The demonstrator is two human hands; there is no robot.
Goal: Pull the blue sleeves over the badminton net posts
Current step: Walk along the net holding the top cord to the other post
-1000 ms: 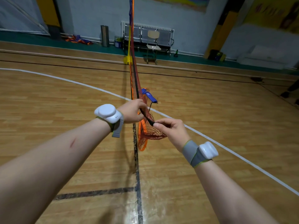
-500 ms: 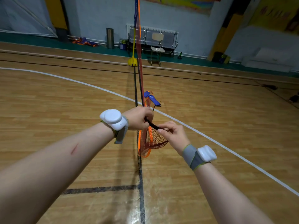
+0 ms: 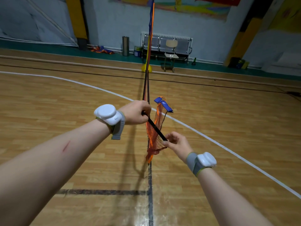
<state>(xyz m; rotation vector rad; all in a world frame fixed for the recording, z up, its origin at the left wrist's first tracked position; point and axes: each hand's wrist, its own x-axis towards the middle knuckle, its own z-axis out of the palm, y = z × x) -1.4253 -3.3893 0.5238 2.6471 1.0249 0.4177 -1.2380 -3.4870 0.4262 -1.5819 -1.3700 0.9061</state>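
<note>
A thin black net post (image 3: 154, 127) slants between my hands at mid-frame. My left hand (image 3: 136, 114) grips its upper part. My right hand (image 3: 175, 141) pinches its lower end. Bunched orange netting (image 3: 154, 144) hangs around the post and below my hands. A blue sleeve (image 3: 163, 105) sits at the top of that bunch, just right of my left hand and off the post. The stretched net edge (image 3: 150, 30) runs away from me to a far post on a yellow base (image 3: 146, 68).
A wooden gym floor with white and black court lines (image 3: 150, 185) lies under me. At the far wall stand a chair (image 3: 171, 55), a bench, a metal bin (image 3: 125, 46) and some bundled gear (image 3: 102, 50).
My hands have moved apart along the black post, showing more of its length. The right hand has dropped lower and the blue sleeve now sits higher and further right of the left hand.
</note>
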